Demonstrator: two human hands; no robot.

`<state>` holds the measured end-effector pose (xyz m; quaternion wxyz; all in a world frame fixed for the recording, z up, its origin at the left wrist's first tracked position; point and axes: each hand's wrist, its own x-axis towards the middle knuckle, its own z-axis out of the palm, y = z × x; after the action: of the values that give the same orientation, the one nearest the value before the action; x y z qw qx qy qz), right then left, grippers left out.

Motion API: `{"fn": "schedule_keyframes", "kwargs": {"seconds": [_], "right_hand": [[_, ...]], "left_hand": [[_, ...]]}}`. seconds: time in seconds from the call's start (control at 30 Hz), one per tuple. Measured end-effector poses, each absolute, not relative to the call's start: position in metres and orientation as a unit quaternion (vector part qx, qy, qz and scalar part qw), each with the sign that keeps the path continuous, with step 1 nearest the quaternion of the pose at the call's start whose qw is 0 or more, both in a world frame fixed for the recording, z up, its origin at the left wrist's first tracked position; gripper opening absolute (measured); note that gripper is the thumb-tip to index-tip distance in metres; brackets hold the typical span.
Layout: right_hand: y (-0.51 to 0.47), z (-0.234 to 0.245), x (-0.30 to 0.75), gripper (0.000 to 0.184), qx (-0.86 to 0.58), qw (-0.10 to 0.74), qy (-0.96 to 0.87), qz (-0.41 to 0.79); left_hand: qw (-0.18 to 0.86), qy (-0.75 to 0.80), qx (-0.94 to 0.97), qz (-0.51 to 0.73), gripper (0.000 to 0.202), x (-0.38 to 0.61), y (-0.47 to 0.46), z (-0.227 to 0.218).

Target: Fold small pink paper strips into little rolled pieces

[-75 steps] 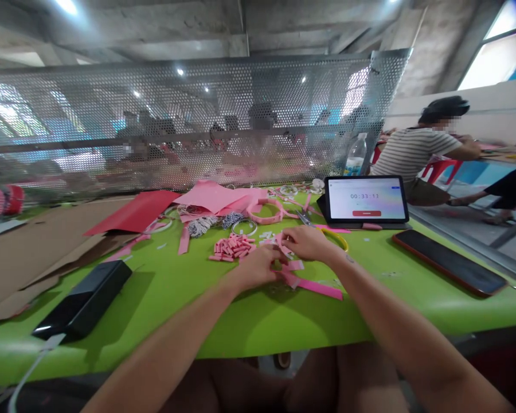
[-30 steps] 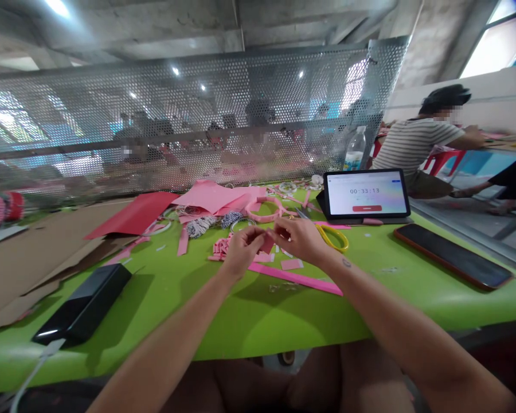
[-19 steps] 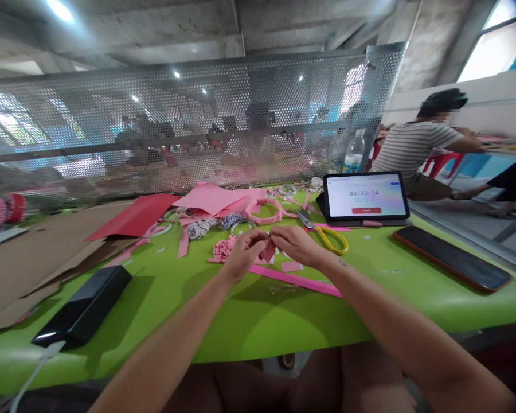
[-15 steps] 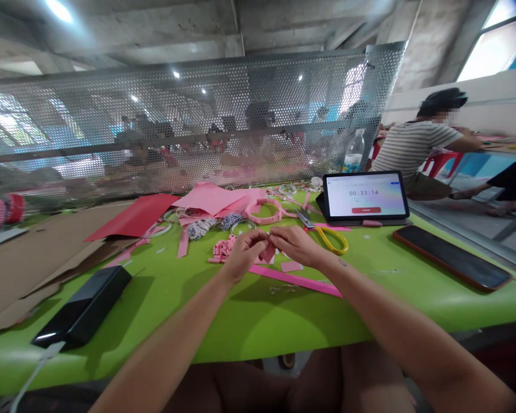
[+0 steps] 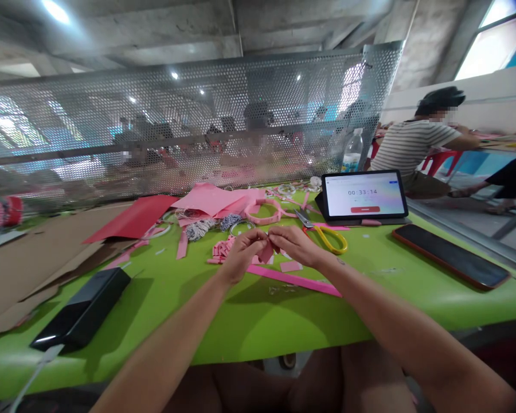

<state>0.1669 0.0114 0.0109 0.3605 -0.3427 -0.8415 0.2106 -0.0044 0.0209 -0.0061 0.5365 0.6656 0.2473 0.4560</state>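
Observation:
My left hand (image 5: 242, 256) and my right hand (image 5: 294, 245) meet above the green table, their fingertips pinching a small folded piece of pink paper (image 5: 266, 253). Part of that piece is hidden by my fingers. Just behind my left hand lies a heap of short pink paper rolls (image 5: 221, 250). A long pink paper strip (image 5: 293, 280) runs below my right hand, and a small pink square (image 5: 291, 266) lies beside it. Neither touches my hands.
Farther back lie pink sheets (image 5: 215, 198), a red sheet (image 5: 131, 218), a pink paper ring (image 5: 264, 212), twine (image 5: 198, 229) and yellow-handled scissors (image 5: 324, 239). A tablet timer (image 5: 363, 195), phone (image 5: 450, 264) and black power bank (image 5: 81, 308) stand on the table. A co-worker (image 5: 413, 140) sits at right.
My hands have risen from the pink strips on the table and come together, now pinching the small pink piece. The long strip lies flat below them, and the view has shifted slightly.

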Motion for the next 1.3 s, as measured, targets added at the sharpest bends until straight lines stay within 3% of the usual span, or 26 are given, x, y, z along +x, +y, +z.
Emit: {"fn": "schedule_keyframes", "kwargs": {"seconds": [0.57,0.73,1.1,1.3], "right_hand": [[0.012,0.011,0.168,0.025,-0.357,0.342,-0.852,0.173],[0.012,0.012,0.165,0.022,-0.398,0.332,-0.848,0.111],[0.022,0.018,0.180,0.025,-0.506,0.396,-0.765,0.035],[0.037,0.008,0.191,0.025,-0.554,0.254,-0.792,0.029]], "left_hand": [[0.511,0.259,0.688,0.444,0.007,-0.005,0.020,-0.004],[0.501,0.277,0.683,0.453,0.007,-0.003,0.019,-0.005],[0.485,0.324,0.603,0.544,0.012,-0.008,0.026,-0.004],[0.528,0.343,0.535,0.564,0.017,-0.015,0.039,-0.007]]}}
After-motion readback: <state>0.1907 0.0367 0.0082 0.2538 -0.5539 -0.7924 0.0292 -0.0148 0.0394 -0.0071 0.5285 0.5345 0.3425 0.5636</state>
